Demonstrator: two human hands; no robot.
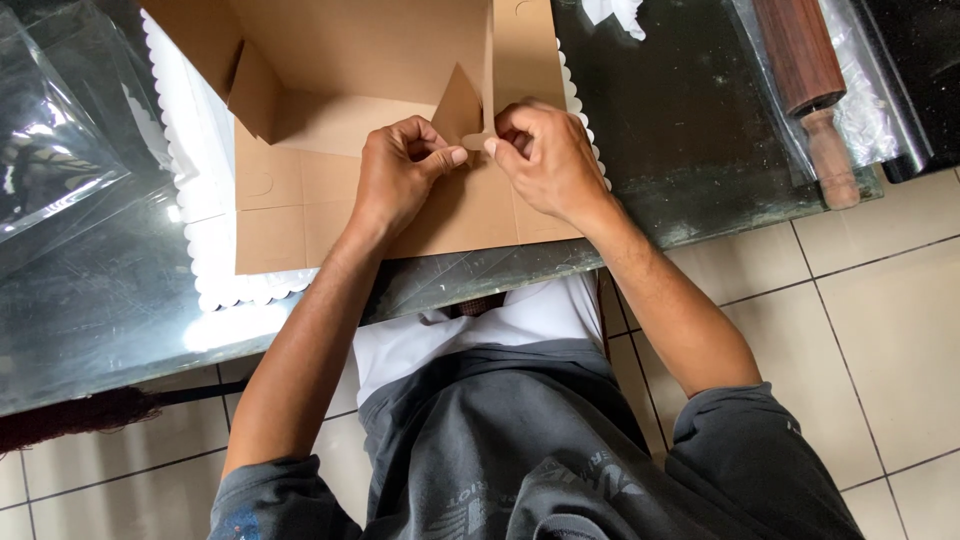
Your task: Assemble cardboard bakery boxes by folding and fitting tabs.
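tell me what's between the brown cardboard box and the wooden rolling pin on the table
In the head view, only bare dark glass tabletop lies between the brown cardboard box and the wooden rolling pin.

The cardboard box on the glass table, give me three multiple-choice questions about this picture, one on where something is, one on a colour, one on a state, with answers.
1. Where is the wooden rolling pin?
A. On the floor
B. At the table's far right
C. Inside the box

2. What colour is the cardboard box?
A. Brown
B. Blue
C. Green

3. What are the hands doing?
A. Resting flat
B. Holding scissors
C. Pinching a small tab

Answers: 1 B, it lies on clear plastic near the glass table edge. 2 A, plain brown card over a white scalloped board. 3 C, left hand and right hand meet at the tab.
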